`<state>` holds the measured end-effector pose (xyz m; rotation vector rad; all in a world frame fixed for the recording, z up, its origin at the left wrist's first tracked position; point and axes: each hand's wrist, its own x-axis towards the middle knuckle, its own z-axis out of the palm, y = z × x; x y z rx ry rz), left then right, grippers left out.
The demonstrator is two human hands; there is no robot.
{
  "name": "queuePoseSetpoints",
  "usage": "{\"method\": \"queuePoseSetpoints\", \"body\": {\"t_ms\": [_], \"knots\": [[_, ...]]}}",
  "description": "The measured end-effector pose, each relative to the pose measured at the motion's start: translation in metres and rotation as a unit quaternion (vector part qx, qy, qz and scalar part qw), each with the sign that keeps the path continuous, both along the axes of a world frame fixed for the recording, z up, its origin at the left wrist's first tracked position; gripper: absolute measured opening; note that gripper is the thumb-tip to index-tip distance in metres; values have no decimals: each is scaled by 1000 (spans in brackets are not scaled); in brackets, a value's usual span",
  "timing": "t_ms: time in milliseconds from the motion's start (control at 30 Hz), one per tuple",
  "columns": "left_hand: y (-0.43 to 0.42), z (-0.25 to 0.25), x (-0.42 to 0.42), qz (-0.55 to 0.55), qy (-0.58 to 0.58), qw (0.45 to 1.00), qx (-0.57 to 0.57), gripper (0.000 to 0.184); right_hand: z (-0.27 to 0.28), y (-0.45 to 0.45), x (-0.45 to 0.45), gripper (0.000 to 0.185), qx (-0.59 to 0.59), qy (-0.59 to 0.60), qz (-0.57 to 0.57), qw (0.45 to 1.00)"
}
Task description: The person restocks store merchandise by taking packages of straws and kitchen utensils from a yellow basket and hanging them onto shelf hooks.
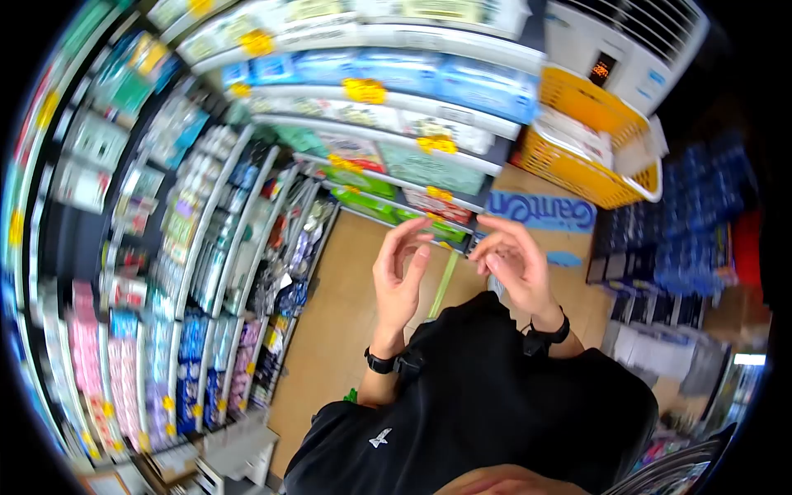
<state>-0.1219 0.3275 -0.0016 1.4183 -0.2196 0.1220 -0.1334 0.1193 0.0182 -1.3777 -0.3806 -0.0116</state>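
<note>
The left hand and right hand hover loosely curled, pinching nothing, before bright-green packets low on the shelving, seemingly light, soft and slippery, best grasped around their sides

A white air conditioner with a louvred vent and a glowing orange display stands in a shop. Just in front of it sits a yellow perforated basket, then a cardboard box with blue lettering. Left of it runs tiered shelving; farther left, a dark-backed display rack. Tan floor tiles spread in front and to its left; on its right rise blue packaged stacks.
</note>
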Motion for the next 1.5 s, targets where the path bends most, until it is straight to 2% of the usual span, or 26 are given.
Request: {"method": "queuePoseSetpoints", "body": {"t_ms": [300, 433, 500, 567, 600, 633, 700, 767, 833, 900, 933, 1000, 1100, 1200, 1267, 1300, 1333, 1367, 1400, 1433, 1500], "knots": [[-166, -5, 72, -164, 0, 986, 9, 35, -10, -155, -2, 41, -15, 23, -207, 978], [-233, -1, 95, -233, 13, 971, 45, 35, -24, -224, 8, 40, -19, 7, -312, 950], [-265, -4, 105, -254, 2, 966, 49, 35, -32, -260, 16, 40, -61, 2, -385, 921], [-294, -7, 113, -272, 3, 960, 64, 37, -39, -295, 25, 40, -66, 15, -408, 911], [-306, -11, 120, -294, -1, 953, 71, 46, -42, -310, 32, 40, -108, 10, -450, 886], [-317, -13, 122, -300, -1, 951, 73, 46, -44, -324, 37, 40, -150, 7, -489, 859], [-339, -15, 125, -289, 5, 955, 69, 55, -50, -354, 50, 41, -182, 16, -500, 846], [-355, -27, 138, -303, -10, 949, 84, 61, -59, -380, 67, 46, -316, -8, -543, 778], [-370, -33, 143, -298, -16, 951, 77, 62, -68, -402, 84, 48, -325, -9, -530, 783], [-382, -34, 146, -295, -4, 952, 80, 62, -80, -418, 102, 50, -394, 48, -542, 741], [-386, -34, 147, -296, 0, 951, 92, 61, -83, -425, 109, 50, -394, 48, -539, 743], [-394, -34, 150, -293, 5, 950, 106, 61, -88, -437, 124, 50, -469, 81, -520, 709], [-400, -36, 152, -280, 8, 953, 118, 57, -96, -450, 140, 49, -479, 70, -505, 715], [-398, -31, 158, -262, -15, 962, 73, 46, -103, -457, 151, 48, -484, 86, -490, 720], [-388, 1, 165, -201, -94, 973, 66, 41, -101, -460, 153, 47, -485, 77, -485, 724], [-378, 19, 175, -161, -186, 965, 89, 37, -101, -460, 151, 46, -481, 71, -486, 726], [-371, 45, 173, -128, -212, 968, 47, 36, -102, -462, 151, 46, -491, 73, -473, 728], [-366, 63, 179, -100, -266, 958, -25, 41, -103, -464, 151, 44, -493, 43, -482, 723], [-353, 83, 189, -81, -252, 963, -52, 56, -104, -466, 151, 42, -493, 11, -491, 718], [-342, 98, 193, -69, -269, 958, -77, 56, -100, -464, 149, 42, -503, 11, -476, 721], [-326, 117, 195, -55, -303, 945, -114, 56, -86, -459, 146, 39, -417, 23, -495, 762]]}}
